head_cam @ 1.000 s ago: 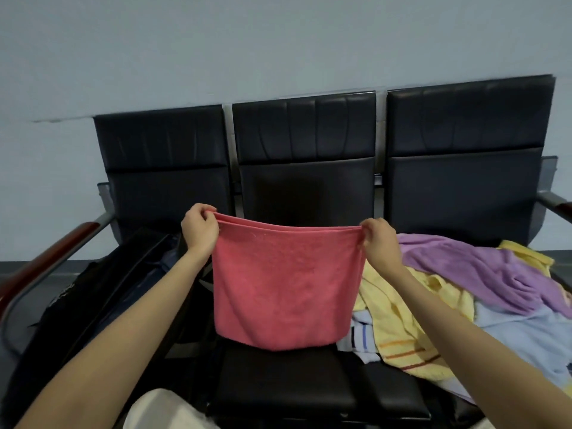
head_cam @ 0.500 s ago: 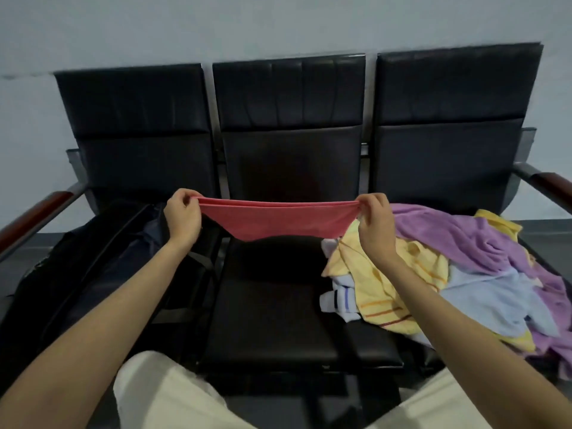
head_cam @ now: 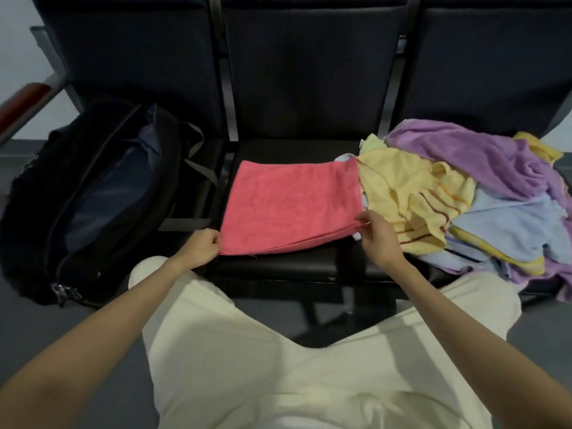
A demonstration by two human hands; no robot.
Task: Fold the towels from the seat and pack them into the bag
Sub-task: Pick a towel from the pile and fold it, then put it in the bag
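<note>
The pink towel [head_cam: 291, 205] lies flat on the middle seat [head_cam: 278, 264], already doubled, with two layers showing along its near edge. Its long axis runs left to right across the seat, the near edge close to the seat's front edge and the far edge about halfway back.

The left hand [head_cam: 201, 247] pinches the towel's near left corner, fingers curled onto the cloth. The right hand [head_cam: 376, 235] pinches the near right corner between thumb and fingertips, at the point where the towel meets the pile [head_cam: 464, 193] of unfolded yellow, purple and blue towels heaped on the right seat and spilling over the middle seat's right edge. The towel's far right corner touches that pile.

So each hand sits at one end of the long axis, equally near to its own corner. The likely next fold is across that axis, one short end carried over to the other; the right hand's end would travel left, away from the pile and toward the bag.

The bag [head_cam: 93, 196] stands open on the left seat, just beside the towel's left edge, its dark lining showing. The left hand is the nearer one to it. No folded towel can be made out inside.
</note>
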